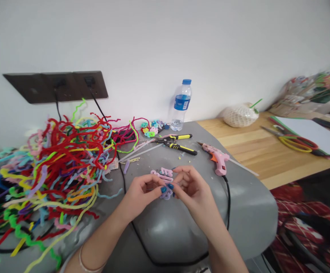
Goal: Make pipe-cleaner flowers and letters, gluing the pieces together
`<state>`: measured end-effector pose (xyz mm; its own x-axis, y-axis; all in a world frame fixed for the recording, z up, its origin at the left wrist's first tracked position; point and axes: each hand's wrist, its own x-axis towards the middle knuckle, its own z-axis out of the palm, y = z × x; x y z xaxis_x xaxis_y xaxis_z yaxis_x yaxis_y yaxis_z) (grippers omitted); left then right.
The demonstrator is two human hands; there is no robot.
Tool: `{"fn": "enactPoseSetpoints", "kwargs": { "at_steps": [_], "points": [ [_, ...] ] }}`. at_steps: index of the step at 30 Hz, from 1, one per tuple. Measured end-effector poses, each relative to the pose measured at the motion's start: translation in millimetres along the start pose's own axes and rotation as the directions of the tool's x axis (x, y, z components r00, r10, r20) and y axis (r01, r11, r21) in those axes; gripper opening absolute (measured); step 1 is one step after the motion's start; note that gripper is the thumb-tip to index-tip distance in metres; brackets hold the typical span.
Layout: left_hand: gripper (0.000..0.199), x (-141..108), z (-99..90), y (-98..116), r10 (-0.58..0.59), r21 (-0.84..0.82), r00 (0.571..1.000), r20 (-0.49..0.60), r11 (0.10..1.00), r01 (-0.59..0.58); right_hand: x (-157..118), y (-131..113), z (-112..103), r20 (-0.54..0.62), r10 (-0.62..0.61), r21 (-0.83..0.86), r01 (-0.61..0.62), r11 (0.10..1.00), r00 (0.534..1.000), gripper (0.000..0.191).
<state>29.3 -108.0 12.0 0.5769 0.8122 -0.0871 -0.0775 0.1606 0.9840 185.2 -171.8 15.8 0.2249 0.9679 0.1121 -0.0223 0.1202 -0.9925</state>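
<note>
My left hand [146, 192] and my right hand [193, 191] meet over the grey table, thumbs and fingertips pinched almost together. Between them is a lilac pipe cleaner [167, 194] bent into loops, partly covered by my fingers. Just behind my fingertips lie pink pipe cleaners [166, 172] in curled and wavy shapes. Whether these are joined to the lilac loops I cannot tell. Beyond them rest yellow-and-black pliers [179, 146]. To the right lies a pink glue gun [218, 158] with a glue stick in its back end.
A tangled heap of coloured pipe cleaners [68, 163] covers the left side. A water bottle [182, 104] stands by the wall, beside small pipe-cleaner flowers [150, 130]. The glue gun's black cord [228, 201] loops around in front. Scissors [296, 141] lie on the wooden table [230, 146].
</note>
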Motion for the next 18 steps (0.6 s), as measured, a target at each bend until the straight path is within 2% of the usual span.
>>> {"fn": "enactPoseSetpoints", "kwargs": {
  "at_steps": [6, 12, 16, 18],
  "points": [
    [0.018, 0.5, -0.1, -2.4, 0.019, 0.004, 0.990, -0.141, 1.000, -0.018, 2.0, 2.7, 6.1, 0.010, 0.030, 0.101, -0.031, 0.994, 0.999, 0.026],
    [0.018, 1.6, -0.5, -4.0, 0.009, -0.033, 0.992, -0.130, 0.999, -0.014, 2.3, 2.0, 11.6, -0.051, 0.018, 0.120, -0.012, 0.993, 0.999, 0.030],
    [0.017, 2.9, -3.4, -4.5, 0.001, -0.004, 0.985, -0.170, 1.000, -0.001, 3.2, 2.2, 4.1, -0.079, -0.020, 0.040, 0.023, 0.999, 0.997, 0.027],
    [0.017, 3.8, -4.8, -4.4, 0.001, -0.010, 0.978, -0.208, 1.000, -0.003, 5.7, 4.7, -12.6, -0.169, -0.072, -0.081, 0.059, 0.995, 0.983, 0.025]
  ]
}}
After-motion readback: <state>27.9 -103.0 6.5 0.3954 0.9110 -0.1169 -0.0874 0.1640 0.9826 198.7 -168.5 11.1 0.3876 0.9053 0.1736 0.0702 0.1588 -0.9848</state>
